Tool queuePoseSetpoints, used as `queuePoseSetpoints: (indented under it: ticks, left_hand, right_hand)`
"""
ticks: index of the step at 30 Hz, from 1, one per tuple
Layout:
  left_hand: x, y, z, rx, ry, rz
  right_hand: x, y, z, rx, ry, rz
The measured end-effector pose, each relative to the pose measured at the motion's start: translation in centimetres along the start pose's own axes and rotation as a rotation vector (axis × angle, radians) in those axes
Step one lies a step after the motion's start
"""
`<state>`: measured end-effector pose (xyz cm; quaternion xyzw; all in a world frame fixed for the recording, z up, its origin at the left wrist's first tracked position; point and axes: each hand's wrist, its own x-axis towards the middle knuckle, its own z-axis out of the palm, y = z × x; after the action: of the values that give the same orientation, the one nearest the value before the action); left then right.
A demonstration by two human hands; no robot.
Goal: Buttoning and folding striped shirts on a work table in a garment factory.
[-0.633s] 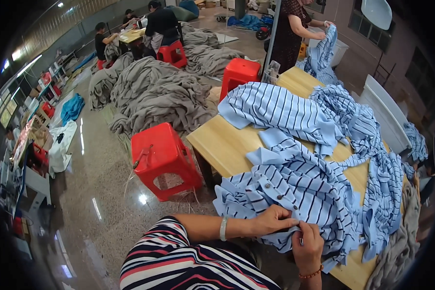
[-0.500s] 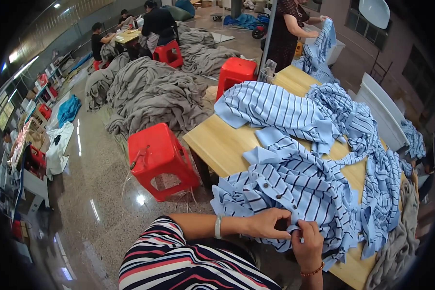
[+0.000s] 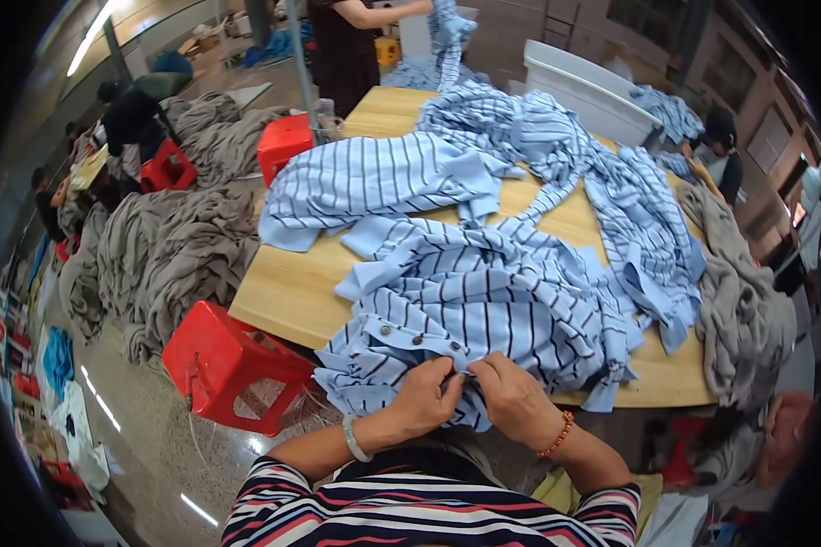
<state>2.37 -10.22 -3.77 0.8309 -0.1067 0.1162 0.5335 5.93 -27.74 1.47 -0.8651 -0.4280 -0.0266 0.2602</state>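
A light blue knit cardigan (image 3: 483, 301) with dark stripes lies bunched at the near edge of the wooden table. Dark buttons (image 3: 418, 342) run along its plain blue front band. My left hand (image 3: 421, 397), a pale bangle at its wrist, pinches that band close to the last visible button. Right beside it, my right hand (image 3: 518, 401), with a beaded bracelet, grips the same band between thumb and fingers. The fingertips of the two hands nearly meet, and they hide the bit of band between them. The cardigan's lower edge hangs over the table edge towards me.
More striped garments (image 3: 383, 182) cover much of the wooden table (image 3: 287, 283). Grey knit cloth (image 3: 739, 301) hangs at its right. A red stool (image 3: 219, 365) stands at the left, before heaped grey cloth (image 3: 173, 255). Across the table, a person (image 3: 347, 55) handles a striped piece beside a white bin (image 3: 584, 91).
My view has swung to the right, so the table and stool sit further left in it. Both hands remain on the cardigan's band, and more of my right forearm shows.
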Motion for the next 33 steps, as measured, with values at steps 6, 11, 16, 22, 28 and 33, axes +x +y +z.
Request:
queuePoseSetpoints:
  ticks: [6, 11, 16, 22, 28, 33]
  left_hand:
    - [0.9, -1.0, 0.3, 0.162, -0.017, 0.085]
    - [2.2, -0.4, -0.6, 0.103, -0.006, 0.134]
    - [0.8, 0.9, -4.3, -0.493, -0.306, -0.410]
    - [-1.7, 1.9, -5.5, -0.243, -0.148, -0.333]
    - [-0.6, 2.2, -5.2, -0.173, -0.181, -0.238]
    - [-1.7, 2.2, -5.6, -0.060, -0.214, -0.243]
  right_hand:
    - [0.6, 2.1, 0.6, 0.068, 0.069, -0.032]
    - [1.6, 4.1, -0.4, 0.420, 0.058, -0.067]
    - [1.5, 4.2, -2.0, 0.655, -0.057, 0.306]
    - [2.0, 1.9, -1.5, 0.480, -0.025, 0.096]
    - [3.0, 0.0, 0.0, 0.363, -0.030, -0.103]
    - [2.2, -1.4, -0.1, 0.285, 0.051, -0.251]
